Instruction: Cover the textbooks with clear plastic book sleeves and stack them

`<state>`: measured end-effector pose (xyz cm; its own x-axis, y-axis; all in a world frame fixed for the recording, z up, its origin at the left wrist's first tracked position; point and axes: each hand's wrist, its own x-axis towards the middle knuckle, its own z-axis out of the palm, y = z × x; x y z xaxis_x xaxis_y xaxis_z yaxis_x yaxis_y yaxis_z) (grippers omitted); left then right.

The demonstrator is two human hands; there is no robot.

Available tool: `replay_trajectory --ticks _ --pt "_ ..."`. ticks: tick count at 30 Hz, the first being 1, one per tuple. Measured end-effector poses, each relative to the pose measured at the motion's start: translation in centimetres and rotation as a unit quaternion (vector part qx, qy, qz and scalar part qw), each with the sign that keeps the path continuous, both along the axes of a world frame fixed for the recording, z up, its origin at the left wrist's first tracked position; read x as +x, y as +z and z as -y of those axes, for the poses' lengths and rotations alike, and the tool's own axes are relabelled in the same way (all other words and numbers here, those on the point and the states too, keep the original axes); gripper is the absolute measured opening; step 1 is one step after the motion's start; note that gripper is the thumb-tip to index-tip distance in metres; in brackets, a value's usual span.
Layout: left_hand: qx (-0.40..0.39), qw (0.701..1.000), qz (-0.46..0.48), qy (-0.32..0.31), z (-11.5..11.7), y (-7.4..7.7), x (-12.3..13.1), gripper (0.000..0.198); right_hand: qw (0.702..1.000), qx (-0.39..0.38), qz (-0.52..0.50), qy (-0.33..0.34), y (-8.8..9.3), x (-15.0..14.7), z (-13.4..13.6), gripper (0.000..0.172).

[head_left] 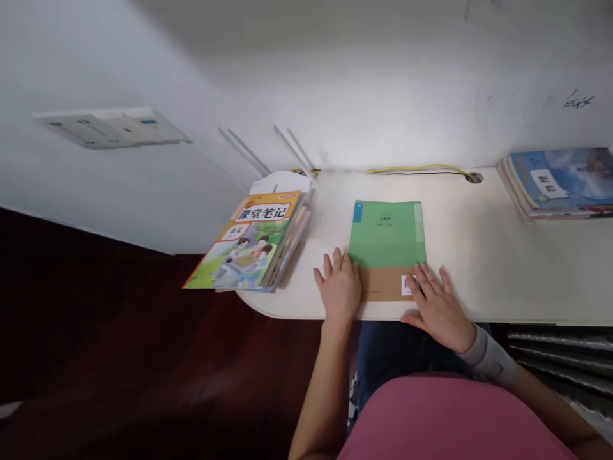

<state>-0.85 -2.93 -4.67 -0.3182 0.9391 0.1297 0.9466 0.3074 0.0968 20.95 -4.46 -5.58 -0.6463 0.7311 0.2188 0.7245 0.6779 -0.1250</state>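
Observation:
A closed book with a green and brown cover (387, 246) lies flat near the front of the white desk. My left hand (340, 287) rests at the book's lower left edge, palm down, its fingers spread. At the lower right corner, my right hand (438, 306) lies with its fingers outstretched, the fingertips over the cover and partly hiding a white barcode label (406, 285). Neither hand grips anything. A grey band (488, 358) is wrapped around my right wrist.
To the left, a stack of books with a colourful top cover (249, 246) juts past the desk's (479, 255) rounded edge. Behind it stands a white router (278, 181) with antennas. Another book stack (565, 182) sits at the far right. A yellow cable (421, 167) runs along the wall.

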Motion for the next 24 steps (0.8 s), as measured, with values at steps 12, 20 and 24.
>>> replay_trajectory --ticks 12,20,24 --pt "0.039 0.980 0.160 -0.115 1.0 2.6 1.1 0.054 1.000 0.000 0.010 0.014 0.0 -0.2 -0.3 0.078" --pt "-0.002 0.868 0.271 -0.416 0.4 5.4 4.0 0.068 0.947 -0.150 -0.285 -0.006 2.4 1.9 -2.4 0.046" --pt "0.000 0.899 0.132 -0.418 -0.7 3.4 8.6 0.081 0.871 -0.246 -0.404 -0.129 3.4 4.0 -3.1 0.040"
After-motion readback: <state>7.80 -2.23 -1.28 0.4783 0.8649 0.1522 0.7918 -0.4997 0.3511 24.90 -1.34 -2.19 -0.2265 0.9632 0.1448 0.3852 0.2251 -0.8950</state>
